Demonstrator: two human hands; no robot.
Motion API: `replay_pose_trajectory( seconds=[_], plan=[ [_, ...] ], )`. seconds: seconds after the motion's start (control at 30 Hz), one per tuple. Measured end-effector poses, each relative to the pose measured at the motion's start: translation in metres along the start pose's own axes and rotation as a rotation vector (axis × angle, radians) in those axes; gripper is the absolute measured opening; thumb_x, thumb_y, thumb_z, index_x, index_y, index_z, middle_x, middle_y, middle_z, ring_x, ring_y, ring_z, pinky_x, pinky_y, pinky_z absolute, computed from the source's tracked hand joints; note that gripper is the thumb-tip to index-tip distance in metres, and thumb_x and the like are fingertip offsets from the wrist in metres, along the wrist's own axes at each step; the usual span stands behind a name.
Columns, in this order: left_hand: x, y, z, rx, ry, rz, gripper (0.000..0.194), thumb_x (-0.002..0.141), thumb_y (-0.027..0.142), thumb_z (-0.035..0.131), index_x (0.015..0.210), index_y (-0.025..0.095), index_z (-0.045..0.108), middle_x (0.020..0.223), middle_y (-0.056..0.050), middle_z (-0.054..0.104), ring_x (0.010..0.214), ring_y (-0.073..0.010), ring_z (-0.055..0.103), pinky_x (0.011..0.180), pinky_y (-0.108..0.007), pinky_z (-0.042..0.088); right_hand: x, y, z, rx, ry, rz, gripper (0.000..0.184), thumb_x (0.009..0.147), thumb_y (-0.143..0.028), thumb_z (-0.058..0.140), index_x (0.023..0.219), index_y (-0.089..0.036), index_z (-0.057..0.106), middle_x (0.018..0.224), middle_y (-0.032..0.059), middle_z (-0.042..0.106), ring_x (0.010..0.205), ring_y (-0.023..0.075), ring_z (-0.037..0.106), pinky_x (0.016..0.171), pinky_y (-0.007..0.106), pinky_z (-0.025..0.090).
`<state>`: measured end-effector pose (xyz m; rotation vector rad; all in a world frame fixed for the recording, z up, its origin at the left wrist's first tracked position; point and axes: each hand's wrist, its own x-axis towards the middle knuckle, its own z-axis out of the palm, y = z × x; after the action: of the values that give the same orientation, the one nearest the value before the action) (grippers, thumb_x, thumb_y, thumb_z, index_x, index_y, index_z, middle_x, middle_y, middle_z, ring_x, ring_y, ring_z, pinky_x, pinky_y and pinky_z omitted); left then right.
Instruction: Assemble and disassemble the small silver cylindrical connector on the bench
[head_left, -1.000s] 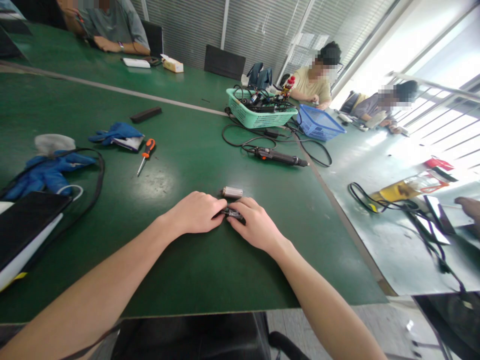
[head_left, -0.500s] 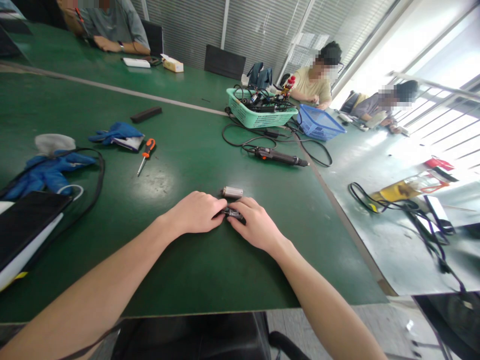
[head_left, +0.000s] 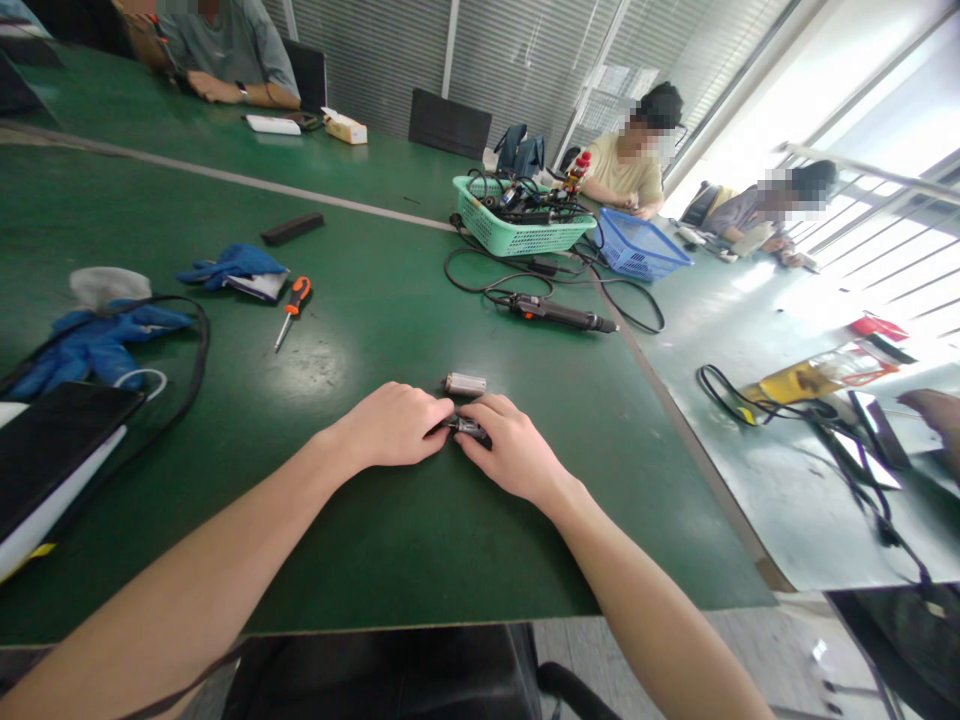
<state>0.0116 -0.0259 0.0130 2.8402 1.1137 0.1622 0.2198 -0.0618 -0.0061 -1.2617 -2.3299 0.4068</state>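
Note:
My left hand [head_left: 394, 424] and my right hand [head_left: 510, 447] meet on the green table [head_left: 375, 540], fingers curled. Between their fingertips they grip a small dark part [head_left: 466, 429] with a metal end; most of it is hidden under the fingers. A small silver cylinder [head_left: 465, 383] lies on the table just beyond the hands, untouched.
An orange-handled screwdriver [head_left: 292, 310] and blue gloves [head_left: 234, 266] lie left. An electric screwdriver [head_left: 559, 315] with its cable lies ahead, before a green basket [head_left: 517, 230] and a blue basket [head_left: 637, 250]. A black tablet [head_left: 52, 440] sits far left. Other people sit around the tables.
My hands have not moved. At the far right edge, another person's hand has come back into view after being gone half a second ago.

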Motion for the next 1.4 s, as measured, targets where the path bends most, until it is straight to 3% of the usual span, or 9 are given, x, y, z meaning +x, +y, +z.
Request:
replay_pose_trajectory(
  seconds=[1.4],
  plan=[
    [-0.0002,-0.0017,0.0004,0.038,-0.009,0.02,0.022,0.092,0.035,0.043,0.085,0.022,0.059,0.082,-0.003,0.072,0.072,-0.0214,0.067,0.058,-0.031,0.037,-0.0009,0.0011,-0.0002,-0.02,-0.007,0.023,0.023,0.091,-0.026,0.059,0.113,-0.021,0.062,0.111,0.0084,0.064,0.107,0.024,0.057,0.095,0.039,0.05]
  ],
)
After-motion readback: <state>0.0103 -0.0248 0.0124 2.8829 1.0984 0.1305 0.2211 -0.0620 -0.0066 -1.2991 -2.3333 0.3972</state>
